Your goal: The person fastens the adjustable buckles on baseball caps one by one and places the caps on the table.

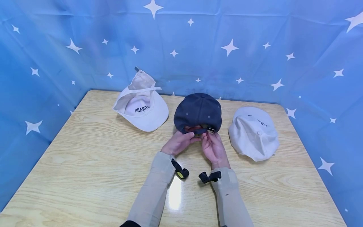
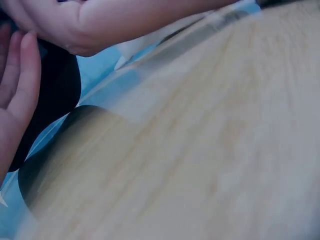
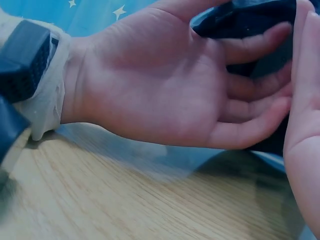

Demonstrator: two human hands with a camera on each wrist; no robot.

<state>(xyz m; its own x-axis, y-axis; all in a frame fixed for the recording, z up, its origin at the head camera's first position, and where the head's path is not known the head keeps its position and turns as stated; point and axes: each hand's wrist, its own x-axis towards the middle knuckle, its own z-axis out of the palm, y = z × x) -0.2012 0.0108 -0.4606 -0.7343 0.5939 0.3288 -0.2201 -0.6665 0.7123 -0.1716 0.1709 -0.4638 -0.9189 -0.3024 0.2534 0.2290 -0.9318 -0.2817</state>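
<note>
A navy baseball cap (image 1: 198,108) is held near the middle of the table, its back opening and adjustment strap (image 1: 199,131) facing me. My left hand (image 1: 178,143) grips the left side of the opening, thumb over the strap. On the other side, my right hand (image 1: 215,149) pinches the cap's back edge beside the small metal buckle (image 1: 211,130). In the right wrist view, the right palm (image 3: 155,90) is turned to the camera, fingers bent toward the dark fabric. The cap's brim is hidden behind its crown.
To the left, a white cap (image 1: 154,112) with dark lettering lies with its inside showing and its strap undone. Another white cap (image 1: 252,134), crumpled, lies on the right. The wooden table (image 1: 85,164) meets a blue star-patterned cloth (image 1: 198,37) at the back and sides.
</note>
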